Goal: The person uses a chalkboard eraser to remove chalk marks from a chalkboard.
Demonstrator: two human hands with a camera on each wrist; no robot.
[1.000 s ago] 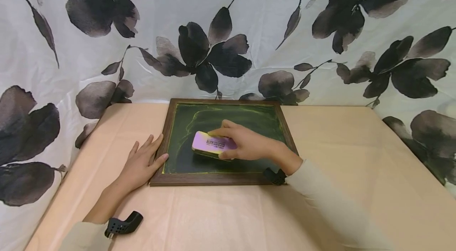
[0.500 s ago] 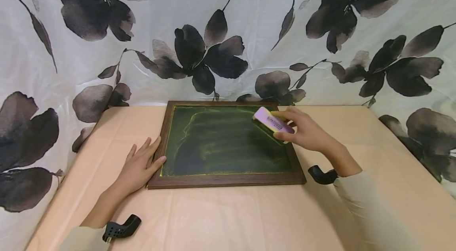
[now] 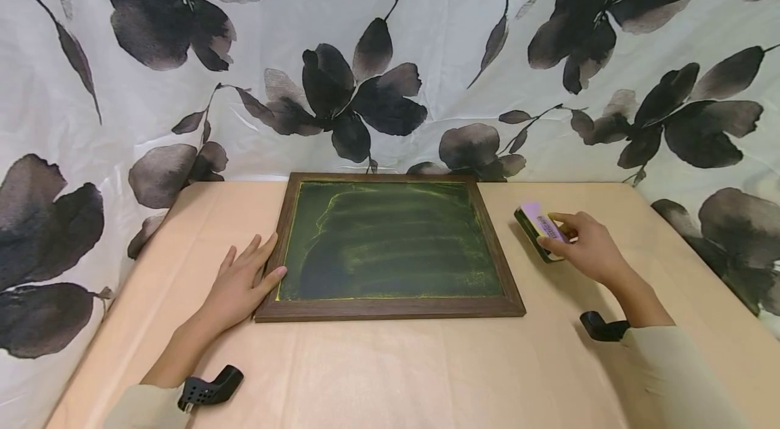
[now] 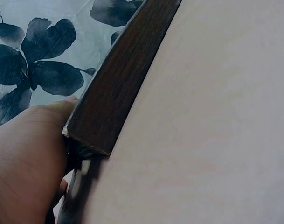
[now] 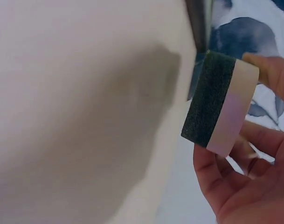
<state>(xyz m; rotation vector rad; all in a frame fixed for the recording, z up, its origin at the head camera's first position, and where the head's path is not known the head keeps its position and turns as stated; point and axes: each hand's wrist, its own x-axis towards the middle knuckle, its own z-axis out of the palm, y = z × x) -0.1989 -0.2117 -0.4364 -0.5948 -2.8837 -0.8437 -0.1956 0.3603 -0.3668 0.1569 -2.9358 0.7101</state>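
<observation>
A small chalkboard (image 3: 390, 243) in a brown wooden frame lies on the table, with smeared yellow chalk over its dark green face. My left hand (image 3: 234, 290) rests at the frame's left edge, fingers spread and the thumb over the wood. Off the board's right side, my right hand (image 3: 590, 247) pinches a chalkboard eraser (image 3: 537, 220) between thumb and fingers. The eraser has a lilac and yellow back with printed letters and a dark felt face. In the right wrist view the eraser (image 5: 222, 103) is tilted over the table, its shadow on the cloth.
The table (image 3: 390, 375) has a pale peach cover. Behind it hangs a white cloth (image 3: 451, 30) printed with dark flowers. Black wrist devices (image 3: 210, 385) sit on both forearms. Bare tabletop shows in front of the board and to its right.
My right hand has carried the eraser rightward from the middle of the board, past its right edge, out over the table. My left hand has stayed at the frame.
</observation>
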